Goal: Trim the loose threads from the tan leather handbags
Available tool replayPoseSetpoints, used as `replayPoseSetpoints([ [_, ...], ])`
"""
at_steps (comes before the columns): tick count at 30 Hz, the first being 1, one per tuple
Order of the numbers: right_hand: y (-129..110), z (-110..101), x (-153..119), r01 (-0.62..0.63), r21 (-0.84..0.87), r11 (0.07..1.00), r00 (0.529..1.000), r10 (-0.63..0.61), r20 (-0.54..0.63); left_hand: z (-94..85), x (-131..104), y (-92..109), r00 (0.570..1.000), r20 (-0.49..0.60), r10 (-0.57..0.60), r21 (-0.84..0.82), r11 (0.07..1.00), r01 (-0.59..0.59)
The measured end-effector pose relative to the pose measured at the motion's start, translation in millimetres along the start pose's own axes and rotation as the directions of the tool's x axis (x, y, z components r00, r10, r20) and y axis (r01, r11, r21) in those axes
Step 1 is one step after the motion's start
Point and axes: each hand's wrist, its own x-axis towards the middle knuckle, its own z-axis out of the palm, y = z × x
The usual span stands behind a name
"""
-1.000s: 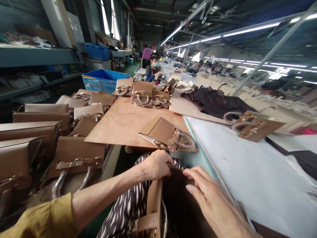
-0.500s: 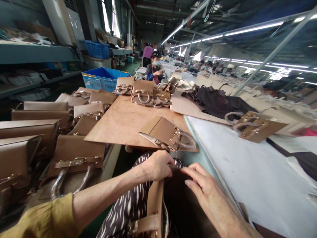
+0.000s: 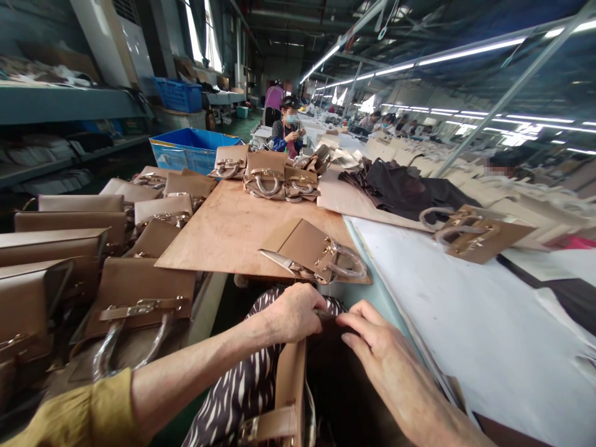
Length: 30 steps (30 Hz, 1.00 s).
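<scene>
On my lap lies a tan handbag (image 3: pixel 289 380) with a metal-fitted strap near the bottom of the view and a dark brown lining (image 3: pixel 344 379) folded out beside it. My left hand (image 3: pixel 298 310) is closed over the far edge of that dark lining, its fingertips partly hidden. Just to the right, my right hand (image 3: pixel 379 347) pinches the same edge between thumb and fingers. Beyond both hands, a finished-looking tan handbag (image 3: pixel 302 248) with wrapped handles lies on its side on the board.
A brown board (image 3: pixel 209 236) spans the middle, with more handbags (image 3: pixel 265 174) at its far end. Rows of handbags (image 3: pixel 144 285) stand at left. At right is a white-covered table (image 3: pixel 419 298) with dark pieces (image 3: pixel 395 186). A blue bin (image 3: pixel 186 149) and a seated person (image 3: pixel 288 133) are beyond.
The view has shifted slightly. My right hand has moved a little along the lining edge towards my left hand; both still grip it.
</scene>
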Motion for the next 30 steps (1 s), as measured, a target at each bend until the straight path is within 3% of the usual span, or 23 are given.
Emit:
replayPoseSetpoints([
  [7,8.3,7.4,4.1,0.066,-0.052,0.996,0.996,-0.069,-0.055,3.0,0.5,-0.2,0.999,-0.007,0.048,0.013,0.999,-0.048],
  [14,19.0,16.7,8.8,0.184,-0.282,0.942,0.962,-0.232,-0.147,4.3,2.3,-2.6,0.994,-0.004,0.111,-0.017,0.994,-0.111],
  [22,23.5,8.2,22.2,-0.001,-0.133,0.991,0.98,-0.026,-0.197,4.4,-1.5,-0.7,0.994,-0.032,0.106,0.036,0.994,-0.105],
  [30,29.9,-5.7,21.7,0.117,0.087,0.989,0.993,-0.116,-0.014,1.7,-5.0,-0.8,0.994,-0.02,0.107,0.032,0.994,-0.106],
])
